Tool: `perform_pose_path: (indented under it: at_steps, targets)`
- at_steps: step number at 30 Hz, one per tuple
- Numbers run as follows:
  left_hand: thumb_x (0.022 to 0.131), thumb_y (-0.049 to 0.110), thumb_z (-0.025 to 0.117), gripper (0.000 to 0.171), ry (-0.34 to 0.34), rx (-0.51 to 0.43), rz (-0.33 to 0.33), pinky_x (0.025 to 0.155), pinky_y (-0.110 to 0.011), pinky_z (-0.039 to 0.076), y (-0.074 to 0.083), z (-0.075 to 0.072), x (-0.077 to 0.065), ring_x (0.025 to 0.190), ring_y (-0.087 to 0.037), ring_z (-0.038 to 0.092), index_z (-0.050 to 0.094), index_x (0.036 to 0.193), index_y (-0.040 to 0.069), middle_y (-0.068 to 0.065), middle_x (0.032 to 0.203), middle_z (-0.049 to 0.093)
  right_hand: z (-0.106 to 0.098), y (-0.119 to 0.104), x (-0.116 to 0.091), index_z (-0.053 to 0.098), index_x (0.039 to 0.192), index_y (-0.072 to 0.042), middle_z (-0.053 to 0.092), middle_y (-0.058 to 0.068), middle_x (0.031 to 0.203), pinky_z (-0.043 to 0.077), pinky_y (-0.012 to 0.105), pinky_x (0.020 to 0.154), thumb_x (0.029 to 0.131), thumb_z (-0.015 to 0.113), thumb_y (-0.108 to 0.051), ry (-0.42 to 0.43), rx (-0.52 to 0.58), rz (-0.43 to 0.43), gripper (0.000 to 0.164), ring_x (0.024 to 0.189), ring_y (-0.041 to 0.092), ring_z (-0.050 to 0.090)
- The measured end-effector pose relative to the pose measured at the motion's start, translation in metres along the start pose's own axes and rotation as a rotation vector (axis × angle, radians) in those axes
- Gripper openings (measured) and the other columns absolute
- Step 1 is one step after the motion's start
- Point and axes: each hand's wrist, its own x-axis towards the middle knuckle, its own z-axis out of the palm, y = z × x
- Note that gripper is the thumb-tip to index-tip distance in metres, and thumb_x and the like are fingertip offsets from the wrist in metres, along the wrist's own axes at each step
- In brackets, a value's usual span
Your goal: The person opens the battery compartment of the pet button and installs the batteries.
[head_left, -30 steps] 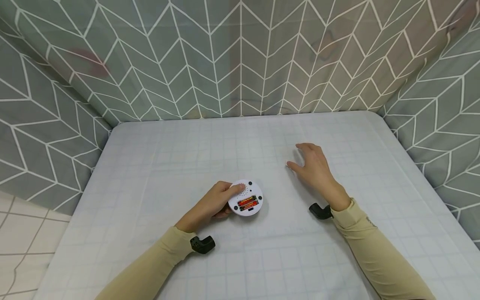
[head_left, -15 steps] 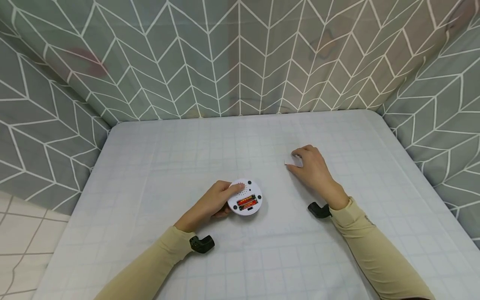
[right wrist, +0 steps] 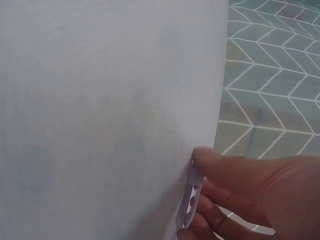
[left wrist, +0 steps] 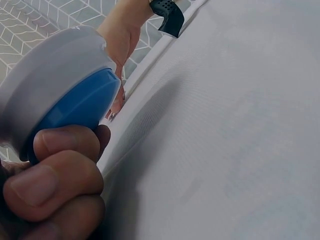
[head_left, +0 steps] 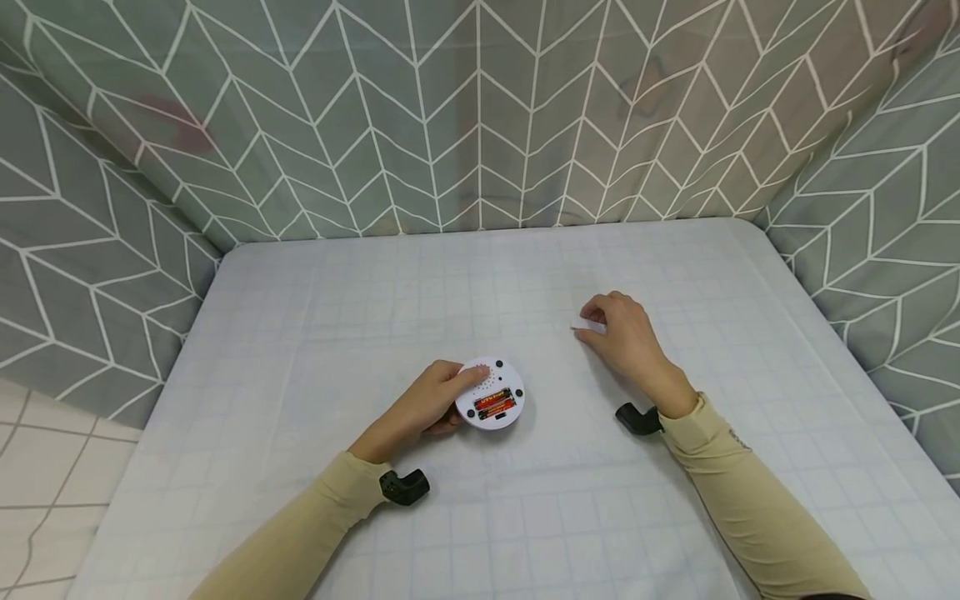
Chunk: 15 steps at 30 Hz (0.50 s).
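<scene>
My left hand grips a round white battery-powered device at its left side, thumb flat on the perforated speaker holes. Its underside faces up, showing two red-and-black batteries in an uncovered compartment and several dark round feet. In the left wrist view the device's lower part is a blue dome, with curled fingers under it. Farther right, my right hand pinches a small white plastic battery cover between thumb and fingers, close over the table. Small notches show along the cover's edge in the right wrist view.
A white cloth with a faint grid covers the table. Patterned grey-green curtains hang along its back and both sides. Pale floor tiles show at lower left. Each wrist carries a black camera.
The right hand's fingers have curled inward and now pinch the battery cover, which shows between thumb and fingers. The left hand and the device stay almost still.
</scene>
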Motion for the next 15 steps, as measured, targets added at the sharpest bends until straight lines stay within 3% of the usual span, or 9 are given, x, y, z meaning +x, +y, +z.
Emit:
perform_pose_path:
  at_steps: [7,15]
  targets:
    - [0.095,0.052,0.058,0.049,-0.019,-0.006,0.021,0.036,-0.023,0.022,-0.001,-0.001,0.0,0.039,-0.013,0.03,0.065,0.095,0.004,-0.002,0.053,0.048,0.001,-0.004,0.0,0.071,0.101,-0.004,0.065,0.011,0.093,0.047,0.04,0.078,0.081,0.082,-0.015,0.013,0.039,-0.021,0.026,0.086,0.027,0.059]
    - [0.094,0.053,0.059,0.049,-0.014,-0.012,0.007,0.036,-0.023,0.022,0.0,-0.001,0.0,0.04,-0.013,0.031,0.065,0.094,0.004,-0.002,0.053,0.048,0.0,-0.015,0.002,0.072,0.098,-0.006,0.067,0.008,0.092,0.055,0.038,0.075,0.078,0.085,-0.015,0.043,0.138,-0.107,0.026,0.087,0.022,0.063]
